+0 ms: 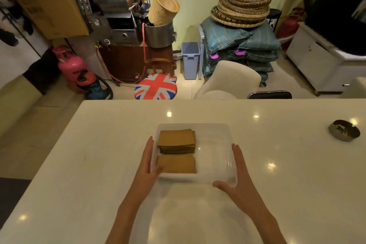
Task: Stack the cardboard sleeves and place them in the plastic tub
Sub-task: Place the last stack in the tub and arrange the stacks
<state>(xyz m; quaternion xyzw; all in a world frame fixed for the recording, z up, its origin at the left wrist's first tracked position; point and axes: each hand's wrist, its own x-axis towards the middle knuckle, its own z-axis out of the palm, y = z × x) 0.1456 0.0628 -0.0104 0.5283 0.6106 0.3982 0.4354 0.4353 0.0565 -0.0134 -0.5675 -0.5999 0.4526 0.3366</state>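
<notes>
A clear plastic tub [214, 130] sits on the white table in front of me. Inside its left half lie two stacks of brown cardboard sleeves: the far stack [176, 141] and the near stack [176, 164]. My left hand [147, 161] rests flat against the tub's left wall, fingers straight and pointing away. My right hand [237, 174] is flat against the tub's right wall, thumb spread toward the near rim. Neither hand wraps around anything. The tub's right half holds nothing.
A dark round ashtray [344, 130] sits at the table's far right. The white table [99, 164] stretches wide on both sides. Beyond its far edge stand a flag-patterned stool [155, 86] and a cream chair [231, 80].
</notes>
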